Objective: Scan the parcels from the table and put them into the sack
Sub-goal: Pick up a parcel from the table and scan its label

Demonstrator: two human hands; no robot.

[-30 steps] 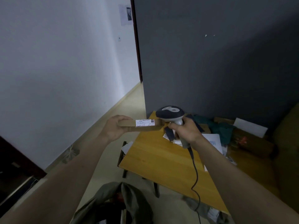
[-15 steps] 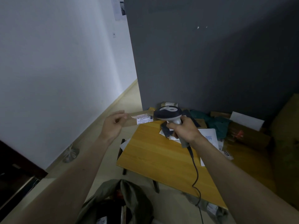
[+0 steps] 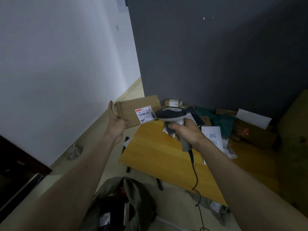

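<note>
Head view: your left hand (image 3: 116, 121) is holding the flat brown parcel (image 3: 133, 112) by its edge and has tipped it up, so its label (image 3: 144, 114) is now facing you. Your right hand (image 3: 186, 130) is gripping the scanner (image 3: 171, 114) beside it over the worktop (image 3: 158, 155). Scanning looks close. Below, the sack (image 3: 133, 197) is lying open with dark parcels inside.

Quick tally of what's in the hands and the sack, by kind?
Cardboard parcel, in the left hand: 1
Barcode scanner, in the right hand: 1
Sack on the floor, open: 1
Total: 3
</note>
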